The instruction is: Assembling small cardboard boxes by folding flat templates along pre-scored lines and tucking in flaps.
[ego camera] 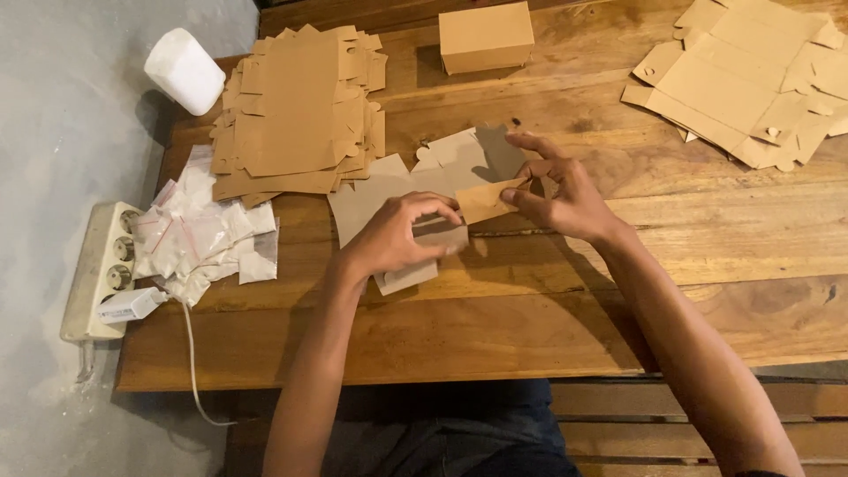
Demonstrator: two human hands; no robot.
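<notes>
A flat brown cardboard box blank (442, 168) lies partly folded on the wooden table (530, 318) in front of me. My left hand (397, 234) presses down on its near part with curled fingers. My right hand (561, 194) pinches a raised flap of the same blank between thumb and fingers. Both hands are on this one piece of cardboard, close together near the table's middle.
A stack of flat blanks (296, 106) lies at the back left, another pile of flat blanks (751, 75) at the back right. A folded brown box (486, 37) stands at the far edge. Small clear plastic bags (208, 234), a white power strip (102, 265) and a white cylinder (184, 69) sit at the left.
</notes>
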